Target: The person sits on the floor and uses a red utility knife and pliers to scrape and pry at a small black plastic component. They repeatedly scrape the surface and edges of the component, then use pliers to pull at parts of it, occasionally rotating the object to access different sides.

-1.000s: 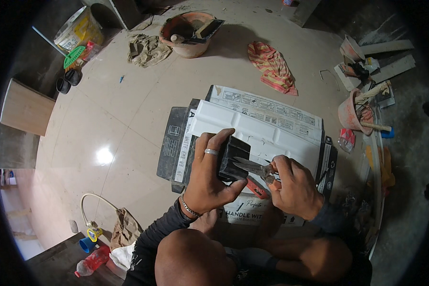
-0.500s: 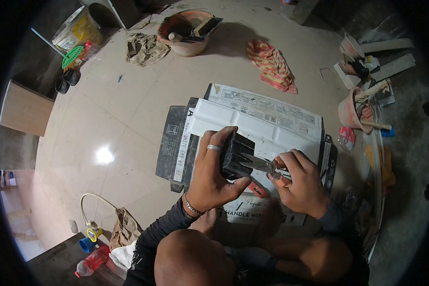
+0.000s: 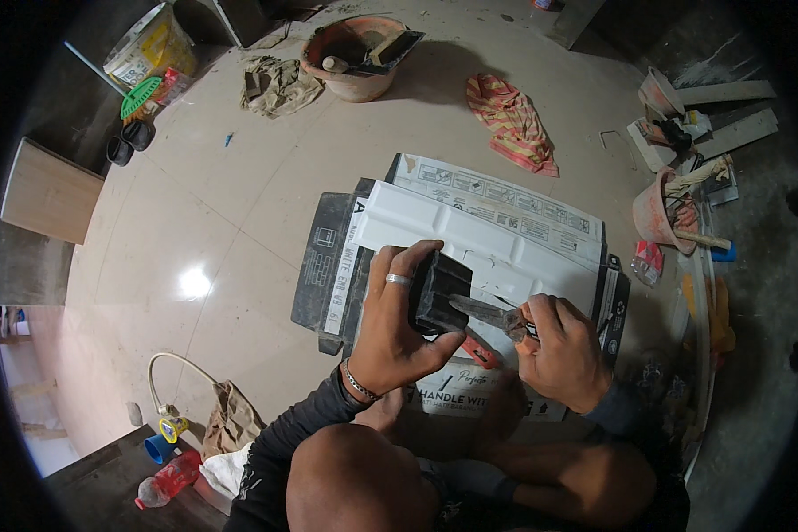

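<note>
Head view: left hand (image 3: 390,332) clamped around black block (image 3: 439,291); right hand (image 3: 559,350) beside it, closed on metal tool (image 3: 488,312) touching block.

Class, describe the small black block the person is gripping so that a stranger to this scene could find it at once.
Start at the flattened white cardboard box lying mid-floor. At its near edge, the left hand clamps a black block, while the right hand presses a metal blade against it. It is the only dark, boxy thing held off the cardboard.
</note>
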The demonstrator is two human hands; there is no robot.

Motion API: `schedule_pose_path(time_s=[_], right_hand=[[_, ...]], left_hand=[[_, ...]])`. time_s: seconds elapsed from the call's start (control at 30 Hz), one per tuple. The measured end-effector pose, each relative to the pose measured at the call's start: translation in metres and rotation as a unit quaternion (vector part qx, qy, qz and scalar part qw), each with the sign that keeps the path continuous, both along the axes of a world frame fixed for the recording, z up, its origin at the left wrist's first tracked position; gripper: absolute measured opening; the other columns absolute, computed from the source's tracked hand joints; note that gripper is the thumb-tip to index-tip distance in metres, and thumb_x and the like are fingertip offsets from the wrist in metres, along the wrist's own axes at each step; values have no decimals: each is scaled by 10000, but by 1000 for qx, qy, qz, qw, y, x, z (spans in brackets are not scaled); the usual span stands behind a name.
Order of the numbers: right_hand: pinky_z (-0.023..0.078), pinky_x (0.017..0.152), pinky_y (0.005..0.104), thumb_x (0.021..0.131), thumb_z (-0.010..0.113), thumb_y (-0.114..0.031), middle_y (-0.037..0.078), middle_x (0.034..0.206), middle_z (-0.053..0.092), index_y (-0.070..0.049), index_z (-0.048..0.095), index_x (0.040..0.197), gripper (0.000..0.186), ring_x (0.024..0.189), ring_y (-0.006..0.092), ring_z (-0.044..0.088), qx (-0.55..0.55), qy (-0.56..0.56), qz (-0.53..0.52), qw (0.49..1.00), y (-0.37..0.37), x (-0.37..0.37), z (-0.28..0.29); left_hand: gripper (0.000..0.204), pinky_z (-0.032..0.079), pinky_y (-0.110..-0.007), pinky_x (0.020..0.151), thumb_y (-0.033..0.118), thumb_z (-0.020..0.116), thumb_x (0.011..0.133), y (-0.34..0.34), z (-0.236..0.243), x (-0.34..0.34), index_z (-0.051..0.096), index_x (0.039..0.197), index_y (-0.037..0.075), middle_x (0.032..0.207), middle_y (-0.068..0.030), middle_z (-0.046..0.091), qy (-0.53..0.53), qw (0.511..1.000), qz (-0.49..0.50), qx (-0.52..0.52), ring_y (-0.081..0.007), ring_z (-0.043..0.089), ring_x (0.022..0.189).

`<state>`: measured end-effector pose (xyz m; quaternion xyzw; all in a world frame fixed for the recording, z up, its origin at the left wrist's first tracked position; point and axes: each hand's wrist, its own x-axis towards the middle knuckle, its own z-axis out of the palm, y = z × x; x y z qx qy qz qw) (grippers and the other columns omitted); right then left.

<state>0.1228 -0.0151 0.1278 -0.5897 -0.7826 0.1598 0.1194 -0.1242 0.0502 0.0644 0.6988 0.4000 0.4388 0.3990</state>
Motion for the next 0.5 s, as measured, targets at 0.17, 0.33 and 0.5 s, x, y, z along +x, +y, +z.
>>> schedule_pose_path(time_s=[0.17, 0.33, 0.5], right_hand=[[607, 736, 488, 832, 783, -98, 190, 958, 707, -18, 605, 1124, 351, 842, 392, 727, -5, -6, 1, 1000, 2, 5, -4], [578, 715, 506, 849, 747, -59, 221, 928, 713, 11, 599, 1067, 272, 814, 442, 714, -51, 70, -11, 996, 7, 8, -5], [537, 712, 477, 878, 749, -49, 236, 945, 688, 28, 600, 1052, 242, 832, 461, 681, -140, 120, -17, 983, 8, 11, -2]], left_hand=[[872, 528, -413, 989, 150, 853, 639, -1, -1, -1, 553, 1441, -13, 1165, -183, 576, 19, 1000, -6, 12, -331, 631, 1088], [866, 522, -417, 999, 138, 848, 643, 3, -1, 4, 548, 1441, -17, 1162, -185, 574, 15, 1000, 2, 19, -338, 632, 1076], [871, 519, -418, 1013, 137, 850, 648, 5, 2, 5, 542, 1448, -17, 1163, -186, 567, 20, 1000, -18, 14, -342, 639, 1093]])
